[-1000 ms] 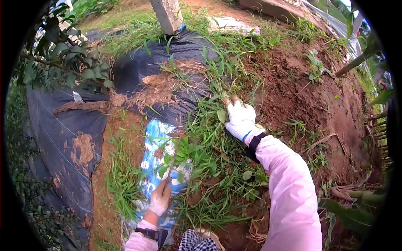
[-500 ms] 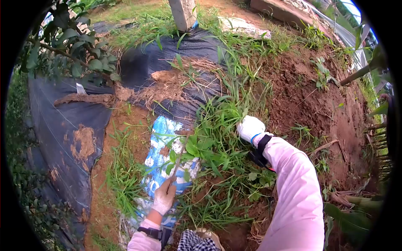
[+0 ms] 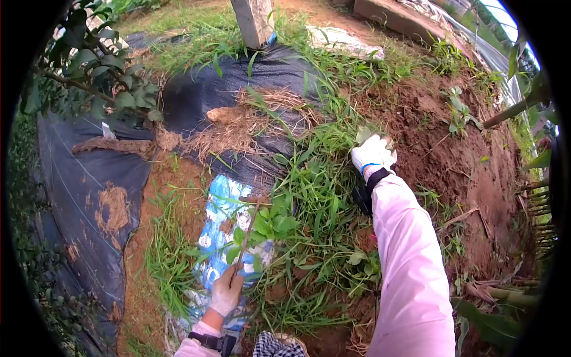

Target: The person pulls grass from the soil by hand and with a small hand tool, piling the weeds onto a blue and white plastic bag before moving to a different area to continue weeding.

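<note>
My left hand (image 3: 226,291), in a white glove, is closed around the thin handle of a small hoe (image 3: 248,229). Its narrow rusty crosspiece rests by a broad-leaved plant (image 3: 276,224), over a blue and white plastic sack (image 3: 215,238). Up and to the right, my white-gloved right hand (image 3: 373,156) has its fingers curled at the border of the tall grass (image 3: 324,190) and the bare soil. A pale green leaf of a weed (image 3: 364,134) shows at its fingertips; the rest of its grip is hidden.
Black plastic sheeting (image 3: 95,178) covers ground at the left and top, with dry straw (image 3: 262,128) on it. A post (image 3: 253,24) stands at the top. Reddish soil (image 3: 440,143) lies right, a leafy branch (image 3: 95,77) overhangs the left, and stalks (image 3: 514,110) stand far right.
My right hand has moved up and to the right, from the grass towards the soil edge. My left hand has shifted slightly down and left in view, still holding the hoe.
</note>
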{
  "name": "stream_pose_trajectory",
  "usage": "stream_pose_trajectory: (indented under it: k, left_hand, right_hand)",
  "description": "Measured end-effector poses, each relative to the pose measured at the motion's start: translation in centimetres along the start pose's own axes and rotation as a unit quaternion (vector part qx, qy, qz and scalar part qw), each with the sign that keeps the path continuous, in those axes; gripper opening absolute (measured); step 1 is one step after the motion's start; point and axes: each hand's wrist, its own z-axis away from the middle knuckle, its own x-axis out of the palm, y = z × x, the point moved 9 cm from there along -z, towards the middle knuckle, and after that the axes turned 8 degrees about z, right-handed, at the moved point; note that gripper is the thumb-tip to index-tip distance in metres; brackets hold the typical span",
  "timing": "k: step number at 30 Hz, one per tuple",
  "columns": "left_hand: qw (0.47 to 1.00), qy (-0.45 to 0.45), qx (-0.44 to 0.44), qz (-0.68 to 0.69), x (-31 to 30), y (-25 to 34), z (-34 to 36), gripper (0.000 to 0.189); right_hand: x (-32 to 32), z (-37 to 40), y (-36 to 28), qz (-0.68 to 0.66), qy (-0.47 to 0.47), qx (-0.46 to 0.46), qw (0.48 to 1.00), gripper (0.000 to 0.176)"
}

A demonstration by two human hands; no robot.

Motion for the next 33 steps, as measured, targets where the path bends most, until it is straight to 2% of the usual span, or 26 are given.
stream_pose_trajectory:
  k: [2,4,5,7,8,9,11,12,13,15,16,18,20,21,22,23,24,25,26,27,28,30,31,32,33]
  left_hand:
    - [0.999,-0.005,-0.027,0.022,0.2,-1.3,-0.1,0.033]
    - [0.998,-0.008,-0.044,0.045,0.4,-2.6,-0.1,0.033]
    - [0.997,-0.009,-0.05,0.052,0.4,-2.9,0.0,0.033]
    - [0.998,-0.005,-0.045,0.048,0.3,-2.5,-0.1,0.033]
    - [0.997,-0.006,-0.05,0.053,0.2,-2.6,-0.1,0.033]
    - [0.997,-0.006,-0.053,0.058,0.3,-2.7,-0.1,0.032]
    - [0.995,-0.004,-0.06,0.075,0.4,-2.8,0.1,0.032]
    - [0.994,-0.002,-0.062,0.085,0.4,-2.5,0.2,0.032]
    - [0.993,0.001,-0.062,0.097,0.4,-2.2,0.1,0.032]
    - [0.993,-0.001,-0.067,0.101,0.5,-2.5,0.1,0.032]
    - [0.992,-0.001,-0.07,0.101,0.5,-2.7,0.2,0.032]
    - [0.996,0.014,-0.012,0.092,0.4,-2.7,-0.3,0.032]
    - [0.995,0.035,0.044,0.087,0.3,-3.5,-0.3,0.032]
    - [0.995,0.046,0.07,0.05,0.1,-2.2,-0.1,0.031]
    - [0.997,0.035,0.035,0.057,0.1,-2.3,0.0,0.031]
    - [0.998,0.025,0.002,0.066,0.2,-2.5,0.0,0.031]
    - [0.997,0.015,-0.03,0.074,0.4,-2.8,0.1,0.031]
    - [0.997,0.019,-0.024,0.074,0.5,-3.3,0.0,0.031]
    - [0.997,0.022,-0.02,0.069,0.3,-3.2,0.2,0.03]
    - [0.998,0.024,-0.016,0.062,0.3,-2.8,0.4,0.03]
    - [0.998,0.027,-0.011,0.058,0.3,-2.5,0.2,0.03]
    - [0.996,0.027,0.005,0.087,0.3,-2.8,0.1,0.031]
    - [0.994,0.024,0.007,0.104,0.4,-3.3,-0.1,0.031]
    - [0.994,0.016,-0.01,0.109,0.6,-4.0,0.0,0.032]
    - [0.993,0.008,-0.026,0.115,0.7,-4.0,0.1,0.032]
  right_hand:
    - [1.0,-1.2,1.4,0.045,-0.046,0.095,0.993,0.056]
    - [3.8,-2.6,1.4,-0.039,-0.121,0.034,0.991,0.049]
    - [4.6,-3.2,0.8,-0.078,-0.12,-0.029,0.989,0.039]
    - [4.7,-2.9,0.9,-0.062,-0.017,-0.041,0.997,0.028]
    - [4.1,-2.1,0.9,-0.049,0.041,-0.079,0.995,0.025]
    - [5.2,-2.1,1.1,-0.023,-0.013,-0.067,0.997,0.027]
    - [2.6,3.1,0.0,-0.032,0.007,-0.184,0.982,0.027]
    - [2.0,6.5,-0.4,-0.032,0.001,-0.26,0.965,0.024]
    - [2.1,10.5,-0.6,-0.007,-0.056,-0.347,0.936,0.03]
    - [3.8,20.5,-0.3,0.096,-0.238,-0.439,0.861,0.04]
    - [4.9,25.7,0.3,0.146,-0.258,-0.511,0.807,0.044]
    - [4.8,32.0,1.0,0.134,-0.299,-0.601,0.729,0.047]
    - [2.8,29.6,-0.1,0.122,-0.283,-0.527,0.792,0.044]
    - [0.9,26.9,-0.9,0.043,-0.155,-0.532,0.831,0.04]
    - [-1.0,23.9,-1.7,0.032,0.001,-0.52,0.853,0.038]
    - [-2.4,20.9,-2.1,0.021,0.056,-0.489,0.87,0.039]
    - [-2.6,18.0,-2.6,0.064,0.067,-0.457,0.885,0.037]
    - [-1.2,15.1,-2.8,0.141,0.064,-0.438,0.885,0.042]
    - [0.0,12.7,-2.6,0.162,0.052,-0.408,0.897,0.045]
    - [0.6,10.7,-2.2,0.14,0.013,-0.367,0.92,0.054]
    - [0.3,9.8,-2.1,0.153,0.071,-0.35,0.921,0.06]
    - [0.6,8.5,-1.9,0.166,0.066,-0.323,0.929,0.065]
    - [2.1,7.7,-1.9,0.206,-0.04,-0.31,0.927,0.065]
    - [2.0,7.4,-2.0,0.171,-0.015,-0.309,0.935,0.054]
    - [2.6,6.9,-2.1,0.177,-0.042,-0.311,0.933,0.047]
